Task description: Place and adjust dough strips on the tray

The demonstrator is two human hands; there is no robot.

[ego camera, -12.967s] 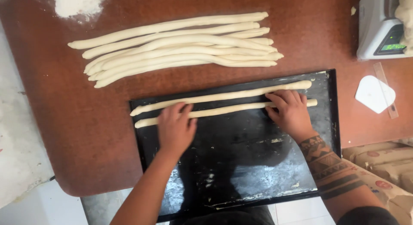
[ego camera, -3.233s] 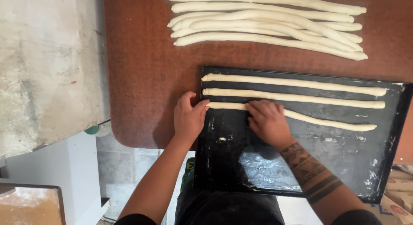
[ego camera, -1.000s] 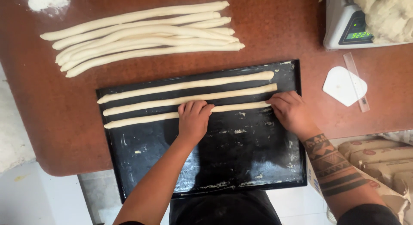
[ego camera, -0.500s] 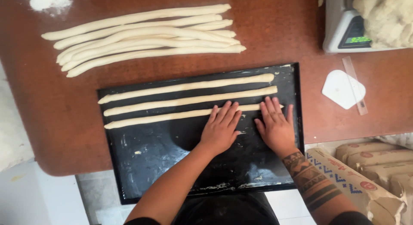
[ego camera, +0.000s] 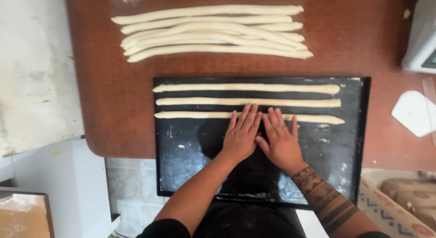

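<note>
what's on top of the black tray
Three long dough ropes lie across the black tray. The left hand and right hand press flat on the nearest rope, covering its middle.

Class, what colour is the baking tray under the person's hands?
Black, with pale flour smudges; the tray shows best in the head view.

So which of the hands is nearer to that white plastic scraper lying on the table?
The right. The right hand lies flat on the black tray, on the side toward the white scraper; the left hand lies beside it, farther from the scraper.
</note>
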